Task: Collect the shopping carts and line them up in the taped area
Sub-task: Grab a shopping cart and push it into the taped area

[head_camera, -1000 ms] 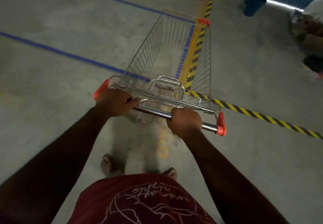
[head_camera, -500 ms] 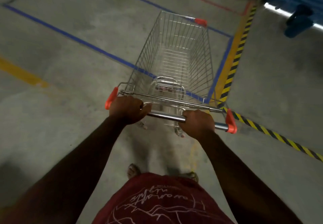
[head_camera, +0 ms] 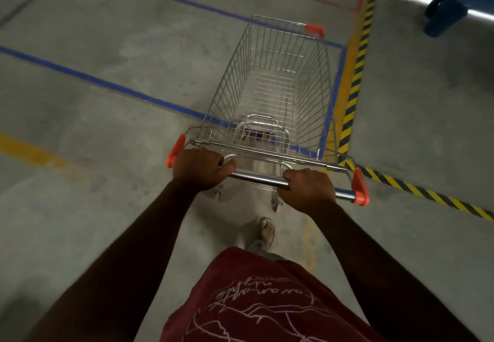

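One wire shopping cart (head_camera: 275, 93), empty, stands on the concrete floor (head_camera: 107, 194) with most of its basket inside the blue tape outline (head_camera: 128, 91); its handle bar (head_camera: 256, 178) end lies at or just outside the near blue line. Left hand (head_camera: 199, 169) and right hand (head_camera: 307, 189) are both closed around the handle bar. The cart's right side runs just beside the yellow-and-black hazard stripe (head_camera: 358, 66). Assessment: first cart nearly placed; final push and alignment outstanding. No other carts are in view, so further collection appears to remain.
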A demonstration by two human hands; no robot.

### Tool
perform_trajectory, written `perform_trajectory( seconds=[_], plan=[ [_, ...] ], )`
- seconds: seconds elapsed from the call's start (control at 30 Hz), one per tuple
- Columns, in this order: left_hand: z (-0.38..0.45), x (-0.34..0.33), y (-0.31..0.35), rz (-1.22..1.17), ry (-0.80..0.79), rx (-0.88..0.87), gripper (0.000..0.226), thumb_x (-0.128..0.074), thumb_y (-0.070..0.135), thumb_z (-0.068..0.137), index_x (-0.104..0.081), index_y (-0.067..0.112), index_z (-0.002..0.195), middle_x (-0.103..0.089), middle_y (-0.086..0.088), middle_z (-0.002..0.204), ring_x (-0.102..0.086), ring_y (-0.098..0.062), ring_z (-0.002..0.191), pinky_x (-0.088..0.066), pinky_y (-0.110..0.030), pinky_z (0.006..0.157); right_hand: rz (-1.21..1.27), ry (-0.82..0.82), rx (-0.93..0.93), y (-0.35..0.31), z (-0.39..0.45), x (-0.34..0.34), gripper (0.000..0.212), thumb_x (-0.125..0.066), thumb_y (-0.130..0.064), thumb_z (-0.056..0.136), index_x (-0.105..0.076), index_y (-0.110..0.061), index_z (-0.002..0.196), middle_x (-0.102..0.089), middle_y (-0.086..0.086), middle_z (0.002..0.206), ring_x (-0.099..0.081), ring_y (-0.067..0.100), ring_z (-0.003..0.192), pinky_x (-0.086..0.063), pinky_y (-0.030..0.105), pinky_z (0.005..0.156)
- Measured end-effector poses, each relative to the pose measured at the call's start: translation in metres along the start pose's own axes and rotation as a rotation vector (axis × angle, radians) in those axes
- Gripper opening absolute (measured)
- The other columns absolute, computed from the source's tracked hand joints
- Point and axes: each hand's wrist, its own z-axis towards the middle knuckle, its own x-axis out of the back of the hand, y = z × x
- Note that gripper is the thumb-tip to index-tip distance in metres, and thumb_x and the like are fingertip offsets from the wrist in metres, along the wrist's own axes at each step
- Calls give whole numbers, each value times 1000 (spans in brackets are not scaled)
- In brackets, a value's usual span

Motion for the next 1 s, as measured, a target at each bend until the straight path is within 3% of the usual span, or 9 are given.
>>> perform_trajectory(
  seconds=[0.13,0.27,0.33,0.47,0.57,0.67,0.73,0.83,1.0],
  plan=[
    [37,13,22,35,7,-24,70,-28,70,101,-71,22,76,-61,5,59,-66,-10,65,-43,-37,99,-2,-6,-14,34,34,6,29,-54,-53,90,-64,-27,95,-70,-1,86,-70,25,83,-47,33,69],
    [75,12,30,-10,-4,-63,70,-28,70,101,-69,20,75,-59,3,59,-60,-16,58,-39,-30,67,2,27,0,60,64,10,28,-54,-51,90,-65,-26,96,-72,0,89,-71,27,85,-49,34,71],
    [93,16,34,1,35,-55,70,-28,70,99,-70,20,75,-68,-1,66,-68,-23,65,-40,-30,66,22,26,20,72,79,13,25,-53,-48,89,-64,-26,95,-72,1,90,-70,27,86,-44,33,69],
    [128,20,44,34,65,-54,75,-21,72,93,-70,20,70,-69,-3,63,-70,-25,64,-49,-33,76,63,65,0,109,101,15,24,-58,-51,88,-61,-27,89,-70,-1,83,-71,24,80,-42,31,64],
    [156,18,46,51,98,-59,72,-26,71,94,-64,20,62,-63,-1,54,-68,-23,56,-47,-38,90,-44,136,-134,131,115,9,24,-69,-46,78,-63,-23,76,-66,-1,65,-68,26,59,-43,28,56],
    [186,18,41,41,125,-89,69,-23,74,93,-50,23,55,-62,-1,53,-67,-23,55,-51,-35,84,-72,143,-174,136,138,10,27,-78,-40,62,-61,-20,63,-59,0,51,-61,26,45,-42,25,49],
    [213,21,39,38,139,-118,72,-13,78,93,-44,25,55,-62,-1,53,-68,-23,56,-53,-36,81,-65,161,-174,142,157,15,26,-78,-40,62,-62,-20,63,-59,-1,51,-62,26,44,-41,25,48],
    [256,26,39,90,139,-115,75,-10,80,92,-53,29,57,-61,6,53,-66,-15,61,-35,-48,115,-61,197,-184,156,187,23,22,-75,-42,66,-64,-23,67,-62,-2,55,-64,25,47,-37,25,50],
    [331,38,43,96,121,-151,78,-11,77,95,-63,27,65,-62,4,57,-70,-17,67,-32,-51,116,-74,213,-239,179,246,39,27,-76,-47,66,-65,-23,71,-67,0,61,-69,27,57,-43,26,51]
  ],
)
